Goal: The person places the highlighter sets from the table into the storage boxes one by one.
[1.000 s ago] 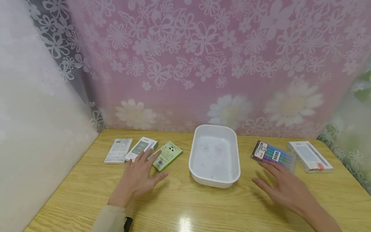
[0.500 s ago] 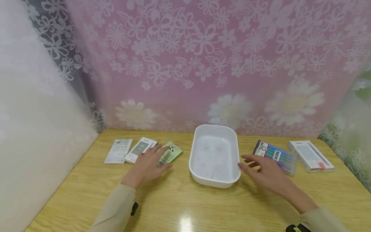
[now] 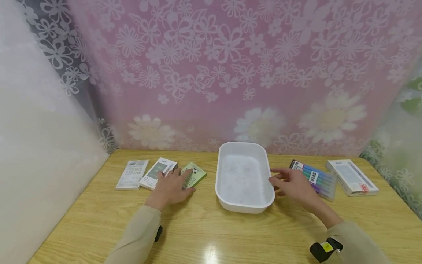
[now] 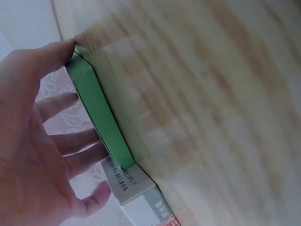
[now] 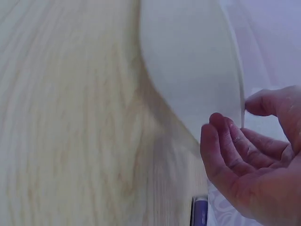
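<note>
In the head view, a white plastic basin [image 3: 244,209] stands on the table. My right hand [image 3: 295,187] holds its right rim, thumb at the edge and fingers curled against the outer wall [image 5: 188,61]. My left hand [image 3: 171,187] lies over a green box with a panda print [image 3: 197,177], fingers loosely spread. In the left wrist view, the thumb touches a corner of this green box [image 4: 101,115]. Just left of it is a white box with a grey-green panel [image 3: 150,180], partly under the left fingers.
A flat white pack [image 3: 132,175] lies far left on the wooden table [image 3: 211,234]. Right of the basin, partly behind my right hand, is a clear case of coloured pens [image 3: 321,179]. Beside it lies another white box [image 3: 352,178]. A floral curtain [image 3: 211,73] hangs behind.
My right hand has moved left from the pen case to the basin's rim. My left hand has shifted right, from above the white box onto the green box.
</note>
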`<state>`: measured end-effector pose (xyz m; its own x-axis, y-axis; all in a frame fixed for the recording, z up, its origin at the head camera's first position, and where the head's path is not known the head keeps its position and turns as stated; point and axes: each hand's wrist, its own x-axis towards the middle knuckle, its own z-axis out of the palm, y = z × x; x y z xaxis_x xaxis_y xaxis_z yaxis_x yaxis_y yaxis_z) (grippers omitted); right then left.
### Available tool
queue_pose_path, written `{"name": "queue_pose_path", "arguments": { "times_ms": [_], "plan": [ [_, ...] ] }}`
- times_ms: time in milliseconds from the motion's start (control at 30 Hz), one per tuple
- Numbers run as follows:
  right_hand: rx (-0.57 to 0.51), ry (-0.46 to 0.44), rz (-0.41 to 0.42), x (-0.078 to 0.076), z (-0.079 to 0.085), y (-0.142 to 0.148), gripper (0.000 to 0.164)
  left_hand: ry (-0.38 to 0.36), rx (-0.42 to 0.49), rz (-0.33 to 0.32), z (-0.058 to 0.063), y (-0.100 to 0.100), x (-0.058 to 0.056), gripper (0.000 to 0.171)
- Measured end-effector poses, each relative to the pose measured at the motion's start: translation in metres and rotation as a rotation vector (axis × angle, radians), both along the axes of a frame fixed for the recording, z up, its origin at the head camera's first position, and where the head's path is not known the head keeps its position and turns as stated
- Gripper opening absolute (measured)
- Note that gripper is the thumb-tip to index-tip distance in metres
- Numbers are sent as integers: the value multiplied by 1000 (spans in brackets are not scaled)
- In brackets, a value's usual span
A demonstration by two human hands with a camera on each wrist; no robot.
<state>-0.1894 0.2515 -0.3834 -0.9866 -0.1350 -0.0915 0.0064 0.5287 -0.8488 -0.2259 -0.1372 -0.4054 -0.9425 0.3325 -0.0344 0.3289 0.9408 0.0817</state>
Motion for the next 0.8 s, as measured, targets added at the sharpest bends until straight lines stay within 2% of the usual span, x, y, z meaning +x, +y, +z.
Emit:
{"name": "queue_pose_path", "arguments": {
  "times_ms": [133, 267, 567, 800],
  "plan": [
    [-116, -106, -26, -5, 4, 1, 60, 7, 5, -3, 2, 2, -2, 65],
    [-157, -157, -18, -8, 5, 1, 63, -24, 15, 16, 5, 4, -3, 66],
    [-228, -221, 41, -16, 6, 10, 68, -46, 72, -4, 13, 5, 4, 71],
    [-235, -210, 84, -22, 5, 13, 65, -61, 141, -42, 12, 1, 6, 69]
  ]
}}
